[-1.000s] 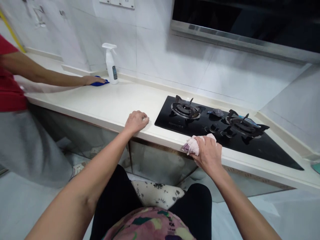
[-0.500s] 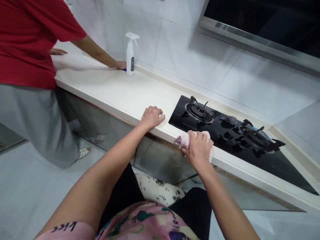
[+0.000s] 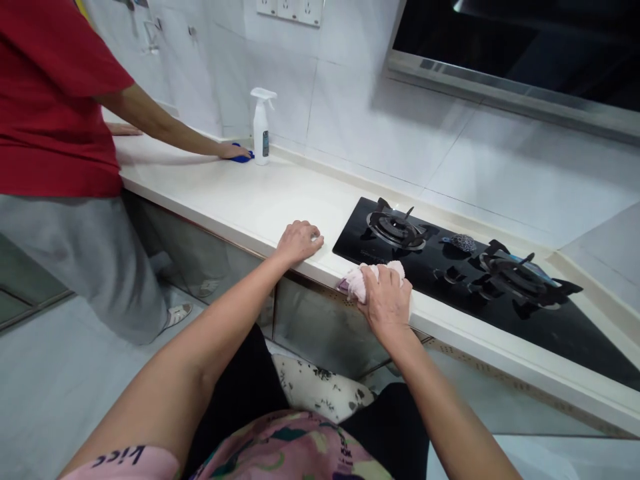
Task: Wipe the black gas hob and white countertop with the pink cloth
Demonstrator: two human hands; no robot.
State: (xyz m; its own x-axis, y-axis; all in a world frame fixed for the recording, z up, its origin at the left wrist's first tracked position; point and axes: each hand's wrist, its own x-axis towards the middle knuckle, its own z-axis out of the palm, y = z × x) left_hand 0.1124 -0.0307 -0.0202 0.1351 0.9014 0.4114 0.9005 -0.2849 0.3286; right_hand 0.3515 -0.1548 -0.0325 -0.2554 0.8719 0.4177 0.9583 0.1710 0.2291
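Observation:
My right hand [image 3: 387, 300] presses a bunched pale pink cloth [image 3: 356, 283] onto the front edge of the white countertop [image 3: 240, 200]. Its fingers wrap over the cloth, and a purple patch shows at the cloth's left end. The black gas stove [image 3: 350, 240] lies just behind that hand. Near the stove's left corner, my left hand [image 3: 299, 241] rests on the counter by the front edge. The left fingers are loosely bent, with a small gap between thumb and forefinger, and I see nothing held there.
A white spray bottle [image 3: 261, 133] stands by the wall. Beside it, a person in a red shirt [image 3: 55, 100] holds a blue cloth [image 3: 243, 157] on the counter. A dark mesh scrubber [image 3: 463, 243] lies between the burners. A range hood [image 3: 525, 53] hangs above.
My right hand and the cloth have shifted slightly left along the counter edge. The other person's hand has drawn left from the bottle, showing more blue cloth. My left hand stays almost in place.

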